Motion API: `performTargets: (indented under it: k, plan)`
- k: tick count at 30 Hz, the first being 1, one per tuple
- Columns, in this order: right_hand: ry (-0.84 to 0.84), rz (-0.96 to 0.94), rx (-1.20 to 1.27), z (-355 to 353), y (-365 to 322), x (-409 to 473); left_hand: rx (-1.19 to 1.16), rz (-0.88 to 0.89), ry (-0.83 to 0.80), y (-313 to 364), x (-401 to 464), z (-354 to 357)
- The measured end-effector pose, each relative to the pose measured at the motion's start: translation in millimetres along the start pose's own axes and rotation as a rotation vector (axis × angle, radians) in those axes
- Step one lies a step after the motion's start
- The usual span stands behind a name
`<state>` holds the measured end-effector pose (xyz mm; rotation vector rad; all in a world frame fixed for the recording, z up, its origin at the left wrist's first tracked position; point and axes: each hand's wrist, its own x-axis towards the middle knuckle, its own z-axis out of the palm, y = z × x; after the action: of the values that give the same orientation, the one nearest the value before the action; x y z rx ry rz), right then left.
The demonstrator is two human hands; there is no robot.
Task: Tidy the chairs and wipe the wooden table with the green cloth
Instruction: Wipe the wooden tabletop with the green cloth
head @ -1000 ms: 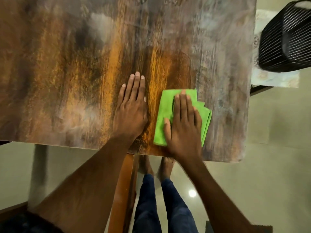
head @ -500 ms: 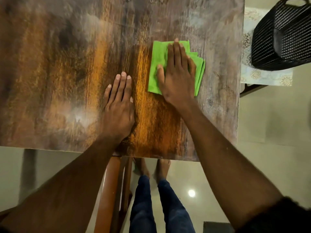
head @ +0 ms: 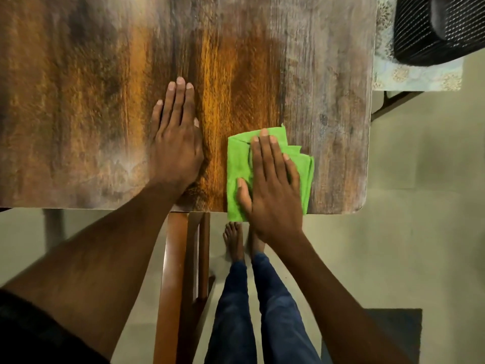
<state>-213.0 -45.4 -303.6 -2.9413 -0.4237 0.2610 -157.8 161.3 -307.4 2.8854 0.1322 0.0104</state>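
The wooden table [head: 78,101] fills the upper part of the head view, its near edge running across the middle. A folded green cloth [head: 237,164] lies at that near edge, its lower end hanging slightly over. My right hand [head: 270,185] presses flat on top of the cloth, palm down. Just left of it, my left hand [head: 175,143] rests flat on the bare wood with fingers together, holding nothing. A wooden chair [head: 178,271] is tucked under the table's near edge, between my left arm and my legs.
A black slatted basket [head: 441,30] sits on a patterned surface [head: 417,74] beyond the table's right edge. My bare feet stand on the pale floor [head: 406,219] below the table edge. A dark mat [head: 409,334] lies at the lower right.
My right hand has pulled the green cloth back from the middle of the table toward the near edge, after pushing it away. My left hand has stayed flat on the wood.
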Motion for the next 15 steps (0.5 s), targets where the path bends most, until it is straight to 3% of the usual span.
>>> performTargets:
  k: [6,15]
  plan:
    - [0.041,0.003,-0.003,-8.5,34.8,12.4,0.002,0.004,-0.001,0.4,-0.3,0.1]
    - [0.125,-0.017,-0.028,-27.0,42.5,150.4,-0.014,0.019,0.019,-0.6,-1.2,2.3]
